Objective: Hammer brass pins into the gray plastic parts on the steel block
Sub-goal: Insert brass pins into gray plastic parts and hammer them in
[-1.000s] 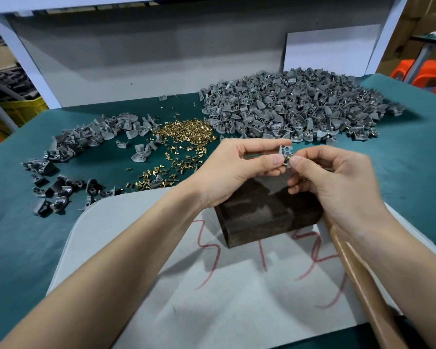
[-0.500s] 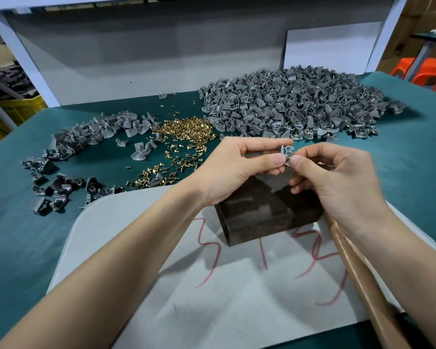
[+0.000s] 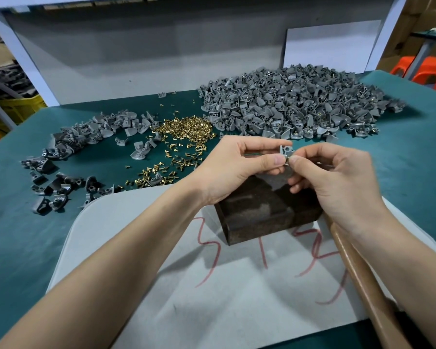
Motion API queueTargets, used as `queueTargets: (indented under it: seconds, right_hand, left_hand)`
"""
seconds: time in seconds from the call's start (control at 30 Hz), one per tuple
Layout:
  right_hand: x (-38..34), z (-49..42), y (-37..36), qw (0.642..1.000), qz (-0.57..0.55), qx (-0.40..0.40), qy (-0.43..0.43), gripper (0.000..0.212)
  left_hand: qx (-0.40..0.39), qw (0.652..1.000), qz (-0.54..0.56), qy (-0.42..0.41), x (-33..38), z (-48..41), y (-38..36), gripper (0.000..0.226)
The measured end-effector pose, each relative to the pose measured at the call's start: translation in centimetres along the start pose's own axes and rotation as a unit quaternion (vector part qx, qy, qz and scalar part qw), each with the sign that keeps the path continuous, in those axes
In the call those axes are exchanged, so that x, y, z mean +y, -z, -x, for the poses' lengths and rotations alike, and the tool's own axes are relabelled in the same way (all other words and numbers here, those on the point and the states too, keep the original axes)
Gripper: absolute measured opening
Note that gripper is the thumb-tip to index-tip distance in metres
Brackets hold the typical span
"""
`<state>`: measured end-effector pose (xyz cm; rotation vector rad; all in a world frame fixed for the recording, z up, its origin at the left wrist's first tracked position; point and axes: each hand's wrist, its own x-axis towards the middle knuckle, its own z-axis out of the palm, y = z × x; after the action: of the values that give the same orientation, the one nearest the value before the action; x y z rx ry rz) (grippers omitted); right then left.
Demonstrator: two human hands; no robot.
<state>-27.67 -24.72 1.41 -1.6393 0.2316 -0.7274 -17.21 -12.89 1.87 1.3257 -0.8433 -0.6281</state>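
Observation:
My left hand (image 3: 239,167) and my right hand (image 3: 337,182) meet above the dark steel block (image 3: 259,212), and both pinch one small gray plastic part (image 3: 286,151) between thumb and fingers. A brass pin at the part cannot be made out under my fingertips. A wooden hammer handle (image 3: 363,280) runs under my right forearm; its head is hidden. A heap of brass pins (image 3: 186,129) lies on the green mat beyond my left hand.
A big pile of gray parts (image 3: 292,104) fills the back right of the green table (image 3: 23,243). A smaller scatter of gray parts (image 3: 68,152) lies at left. The block stands on a gray board (image 3: 161,298) with red marks.
Both hands have stayed above the block, still pinching the gray part; they shifted very slightly upward.

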Motion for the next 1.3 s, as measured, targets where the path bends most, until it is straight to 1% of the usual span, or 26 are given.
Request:
queueTargets:
  seconds: [0.17, 0.33, 0.67, 0.87, 0.97, 1.07, 1.17, 1.23, 1.3]
  right_hand:
    - [0.08, 0.03, 0.08, 1.0, -0.012, -0.008, 0.002, 0.02]
    - [0.18, -0.04, 0.03, 0.999, -0.034, -0.009, -0.018, 0.021]
    - [0.16, 0.05, 0.08, 1.0, 0.004, -0.009, -0.009, 0.021]
    - [0.14, 0.01, 0.16, 1.0, 0.0, -0.014, -0.01, 0.019]
    - [-0.04, -0.12, 0.37, 0.999, -0.025, -0.025, -0.023, 0.018]
    - [-0.28, -0.23, 0.61, 0.994, -0.081, -0.034, -0.057, 0.016]
    - [-0.37, -0.35, 0.8, 0.986, -0.138, -0.032, -0.092, 0.023]
    - [-0.4, -0.38, 0.87, 0.984, -0.146, -0.028, -0.1, 0.026]
    - [-0.4, -0.38, 0.85, 0.984, -0.142, -0.025, -0.101, 0.025]
  left_hand:
    - [0.005, 1.0, -0.003, 0.002, 0.01, 0.14, -0.03, 0.037]
    - [0.002, 1.0, 0.001, 0.006, 0.21, 0.16, -0.16, 0.038]
    - [-0.008, 1.0, -0.006, 0.011, 0.27, 0.29, -0.22, 0.039]
    - [-0.011, 1.0, -0.007, 0.006, 0.36, 0.36, -0.33, 0.041]
    - [-0.003, 1.0, -0.001, 0.007, 0.35, 0.32, -0.44, 0.041]
    - [0.006, 1.0, 0.02, 0.006, 0.31, 0.27, -0.47, 0.041]
    - [0.008, 0.999, 0.04, 0.009, 0.26, 0.19, -0.46, 0.039]
    - [0.011, 0.999, 0.047, 0.012, 0.22, 0.15, -0.45, 0.036]
    - [0.011, 0.999, 0.048, 0.014, 0.21, 0.12, -0.42, 0.033]
